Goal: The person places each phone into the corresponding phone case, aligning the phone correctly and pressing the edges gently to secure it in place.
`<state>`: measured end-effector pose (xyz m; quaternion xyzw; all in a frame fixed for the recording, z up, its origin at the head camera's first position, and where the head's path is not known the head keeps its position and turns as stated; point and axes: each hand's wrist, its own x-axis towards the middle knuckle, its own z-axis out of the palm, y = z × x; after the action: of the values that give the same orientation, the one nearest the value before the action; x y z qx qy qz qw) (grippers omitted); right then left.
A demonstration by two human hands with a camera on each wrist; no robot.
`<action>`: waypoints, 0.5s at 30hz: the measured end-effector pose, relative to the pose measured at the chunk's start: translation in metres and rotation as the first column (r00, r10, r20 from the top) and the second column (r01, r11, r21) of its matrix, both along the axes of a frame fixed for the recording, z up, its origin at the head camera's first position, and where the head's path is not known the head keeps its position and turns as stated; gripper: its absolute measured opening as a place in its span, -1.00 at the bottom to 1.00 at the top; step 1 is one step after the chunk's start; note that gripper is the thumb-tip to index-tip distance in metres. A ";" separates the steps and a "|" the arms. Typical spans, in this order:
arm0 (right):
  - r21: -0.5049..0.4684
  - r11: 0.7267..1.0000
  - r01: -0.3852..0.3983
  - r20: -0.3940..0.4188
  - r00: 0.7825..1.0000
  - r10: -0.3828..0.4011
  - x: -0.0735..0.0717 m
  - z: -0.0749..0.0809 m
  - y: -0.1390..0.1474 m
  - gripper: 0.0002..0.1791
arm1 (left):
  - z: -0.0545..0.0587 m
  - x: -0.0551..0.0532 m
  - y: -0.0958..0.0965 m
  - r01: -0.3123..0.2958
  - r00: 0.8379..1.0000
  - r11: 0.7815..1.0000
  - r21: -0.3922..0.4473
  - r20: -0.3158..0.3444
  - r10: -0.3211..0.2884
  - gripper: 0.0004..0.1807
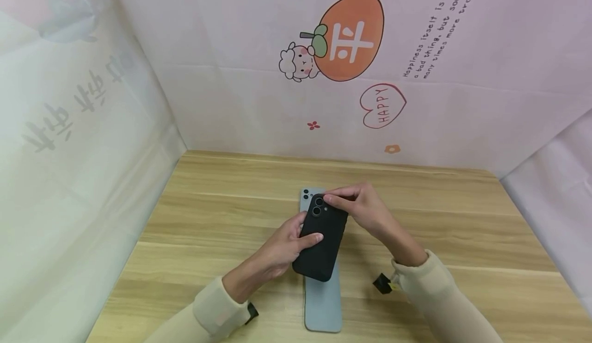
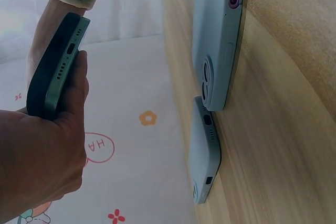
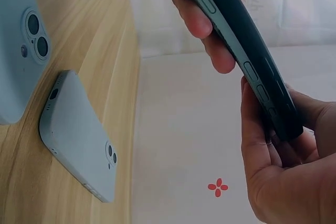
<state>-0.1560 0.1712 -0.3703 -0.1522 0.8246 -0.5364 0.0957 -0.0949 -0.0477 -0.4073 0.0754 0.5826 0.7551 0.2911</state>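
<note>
My left hand point(image 1: 279, 248) holds a phone in a black case point(image 1: 320, 250) over the table, its thumb lying across the case back. My right hand point(image 1: 370, 206) pinches the upper corner of the case beside the two camera rings. In the right wrist view, the pale green side of the phone point(image 3: 224, 32) and its buttons show along the edge of the black case. The left wrist view shows the phone's bottom edge point(image 2: 63, 69), with its port uncovered. Beneath, two light blue phones lie on the table: a nearer one point(image 1: 322, 307) and a farther one point(image 1: 305, 204).
The wooden table point(image 1: 222, 199) meets a printed white cloth point(image 1: 240, 111) at the back, and cloth also hangs at both sides. A small black device point(image 1: 383, 284) sits by the right sleeve, and another dark piece point(image 1: 252, 312) by the left sleeve.
</note>
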 end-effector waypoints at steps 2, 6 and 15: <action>-0.001 1.000 -0.002 -0.002 1.000 0.002 0.000 0.000 0.000 -0.76 | 0.000 0.000 0.000 -0.002 1.000 1.000 0.001 0.004 0.002 -0.50; -0.020 1.000 0.001 0.031 1.000 -0.001 0.000 -0.001 0.001 -0.73 | 0.000 0.000 0.001 -0.021 1.000 1.000 0.002 0.007 0.021 -0.51; -0.073 0.997 0.031 0.122 0.992 -0.022 -0.001 -0.002 0.005 -0.68 | -0.003 -0.003 0.002 -0.064 0.998 0.998 -0.003 0.000 0.064 -0.52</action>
<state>-0.1567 0.1759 -0.3721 -0.1121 0.7985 -0.5764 0.1325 -0.0979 -0.0460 -0.4100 0.0559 0.5860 0.7631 0.2670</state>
